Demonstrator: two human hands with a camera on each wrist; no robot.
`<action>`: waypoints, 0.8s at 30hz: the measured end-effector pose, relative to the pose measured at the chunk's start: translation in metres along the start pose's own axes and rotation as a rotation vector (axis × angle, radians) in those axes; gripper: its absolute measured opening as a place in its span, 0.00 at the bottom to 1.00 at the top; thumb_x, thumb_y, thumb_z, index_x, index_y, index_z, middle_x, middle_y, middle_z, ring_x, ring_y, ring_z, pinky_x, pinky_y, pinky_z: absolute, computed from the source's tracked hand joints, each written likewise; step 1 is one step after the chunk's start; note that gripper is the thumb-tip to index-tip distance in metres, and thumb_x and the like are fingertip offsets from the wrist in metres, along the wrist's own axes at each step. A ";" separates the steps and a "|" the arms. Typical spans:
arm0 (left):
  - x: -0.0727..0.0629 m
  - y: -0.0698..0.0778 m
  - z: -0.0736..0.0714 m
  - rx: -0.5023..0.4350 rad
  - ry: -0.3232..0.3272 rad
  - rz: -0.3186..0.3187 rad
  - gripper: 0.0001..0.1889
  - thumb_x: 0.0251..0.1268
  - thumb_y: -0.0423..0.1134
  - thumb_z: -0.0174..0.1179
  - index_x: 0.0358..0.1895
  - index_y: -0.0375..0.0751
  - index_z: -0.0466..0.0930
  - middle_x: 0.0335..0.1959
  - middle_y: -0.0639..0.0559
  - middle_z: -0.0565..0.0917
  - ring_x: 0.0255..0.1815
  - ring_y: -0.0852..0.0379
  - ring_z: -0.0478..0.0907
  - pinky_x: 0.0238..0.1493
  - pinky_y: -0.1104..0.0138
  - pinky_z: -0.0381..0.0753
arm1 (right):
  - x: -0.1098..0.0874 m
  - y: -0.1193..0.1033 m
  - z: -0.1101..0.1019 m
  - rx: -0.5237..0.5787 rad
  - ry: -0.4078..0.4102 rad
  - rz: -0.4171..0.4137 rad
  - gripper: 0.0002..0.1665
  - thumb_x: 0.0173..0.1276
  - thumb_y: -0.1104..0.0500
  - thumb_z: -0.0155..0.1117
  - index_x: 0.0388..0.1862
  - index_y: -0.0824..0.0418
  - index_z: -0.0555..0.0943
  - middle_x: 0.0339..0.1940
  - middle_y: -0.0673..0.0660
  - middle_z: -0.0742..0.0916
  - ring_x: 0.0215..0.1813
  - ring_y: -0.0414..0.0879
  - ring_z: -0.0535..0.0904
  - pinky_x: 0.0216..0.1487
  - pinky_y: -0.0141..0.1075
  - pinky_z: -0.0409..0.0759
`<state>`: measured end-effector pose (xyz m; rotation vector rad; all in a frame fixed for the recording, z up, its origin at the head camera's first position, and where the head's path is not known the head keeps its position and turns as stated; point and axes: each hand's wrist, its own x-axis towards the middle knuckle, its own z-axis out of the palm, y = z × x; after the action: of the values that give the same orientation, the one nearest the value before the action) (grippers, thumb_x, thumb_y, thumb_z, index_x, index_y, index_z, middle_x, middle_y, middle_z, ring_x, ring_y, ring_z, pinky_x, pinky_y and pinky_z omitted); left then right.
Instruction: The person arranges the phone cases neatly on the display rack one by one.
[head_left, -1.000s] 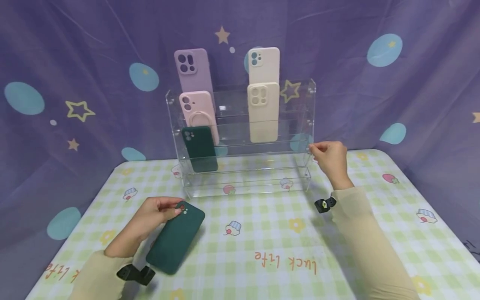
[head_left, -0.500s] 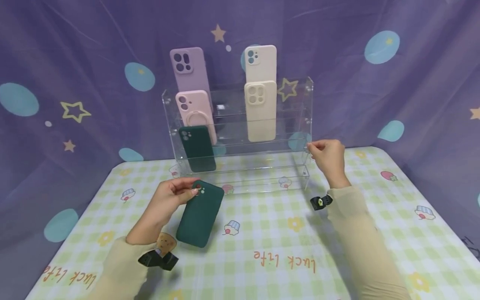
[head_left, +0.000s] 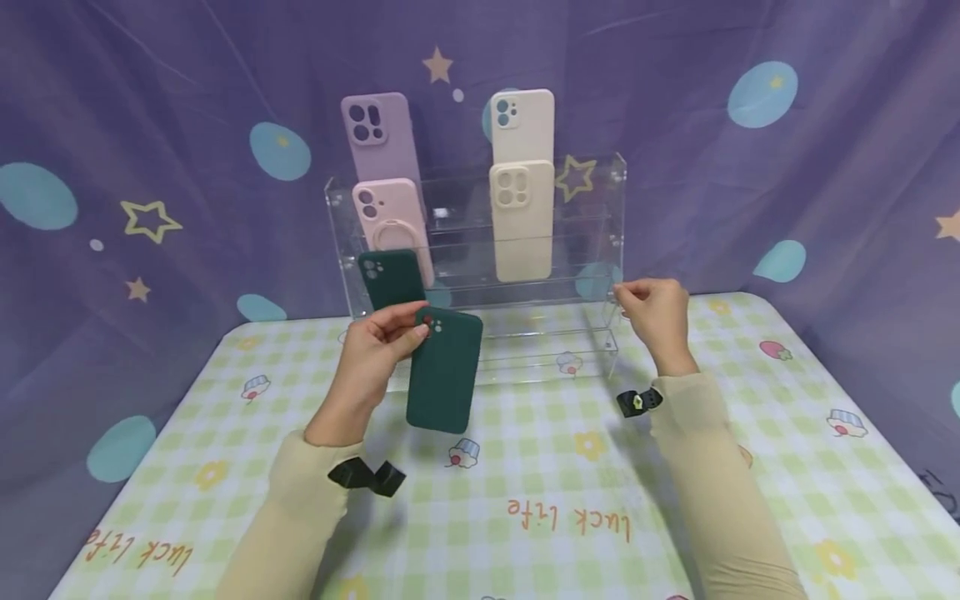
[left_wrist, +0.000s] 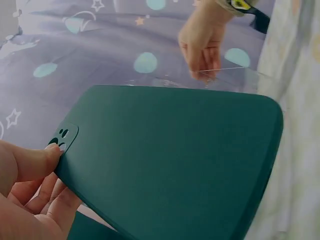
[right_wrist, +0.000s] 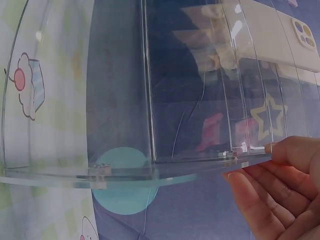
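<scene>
My left hand (head_left: 367,358) pinches a dark green phone case (head_left: 446,379) at its camera-hole corner. The case hangs tilted slightly, in front of the clear acrylic tiered display stand (head_left: 540,319); in the left wrist view its plain green back (left_wrist: 175,150) fills the middle. At the stand's right side, my right hand (head_left: 660,317) holds the edge of the side panel (right_wrist: 200,172) between thumb and fingers. A second dark green case (head_left: 393,282) leans on the stand's left, its lower part hidden by my left hand and the held case.
Behind that second case stand a pink case with a ring (head_left: 390,200) and a purple case (head_left: 386,154). Toward the right are a cream case (head_left: 523,233) and a white case (head_left: 528,133). A checked cloth (head_left: 555,467) covers the table; a purple curtain (head_left: 675,167) hangs behind.
My left hand has carried the green case up and to the right, from over the table's front left to the stand's front. My right hand has stayed at the stand's side.
</scene>
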<state>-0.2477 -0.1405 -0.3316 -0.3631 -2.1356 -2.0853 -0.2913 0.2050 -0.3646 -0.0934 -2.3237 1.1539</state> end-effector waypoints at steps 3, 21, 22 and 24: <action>0.009 0.008 0.007 -0.025 0.028 0.063 0.18 0.58 0.23 0.61 0.54 0.25 0.76 0.29 0.63 0.83 0.34 0.65 0.80 0.37 0.74 0.80 | 0.000 0.000 0.000 0.013 -0.007 0.010 0.13 0.65 0.60 0.62 0.37 0.69 0.86 0.31 0.66 0.87 0.27 0.54 0.85 0.21 0.20 0.74; 0.073 0.045 0.072 -0.293 0.152 0.161 0.18 0.58 0.23 0.61 0.54 0.27 0.77 0.31 0.60 0.85 0.33 0.66 0.81 0.31 0.75 0.80 | 0.002 0.000 0.001 0.037 -0.016 0.026 0.12 0.64 0.61 0.62 0.36 0.70 0.86 0.30 0.66 0.87 0.26 0.54 0.85 0.21 0.22 0.77; 0.076 0.046 0.075 -0.302 0.160 0.162 0.18 0.58 0.23 0.61 0.54 0.28 0.78 0.31 0.60 0.85 0.32 0.65 0.81 0.31 0.75 0.80 | 0.002 0.000 0.001 0.037 -0.016 0.028 0.12 0.64 0.61 0.62 0.36 0.70 0.86 0.30 0.66 0.87 0.26 0.54 0.85 0.21 0.22 0.76; 0.082 0.049 0.079 -0.307 0.182 0.176 0.18 0.58 0.24 0.62 0.53 0.29 0.78 0.33 0.57 0.85 0.33 0.65 0.81 0.32 0.74 0.80 | 0.002 -0.001 0.001 0.037 -0.019 0.031 0.12 0.64 0.61 0.62 0.36 0.70 0.86 0.30 0.66 0.87 0.26 0.54 0.85 0.20 0.22 0.76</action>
<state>-0.3077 -0.0547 -0.2661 -0.3629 -1.6254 -2.2455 -0.2929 0.2044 -0.3636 -0.1058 -2.3236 1.2173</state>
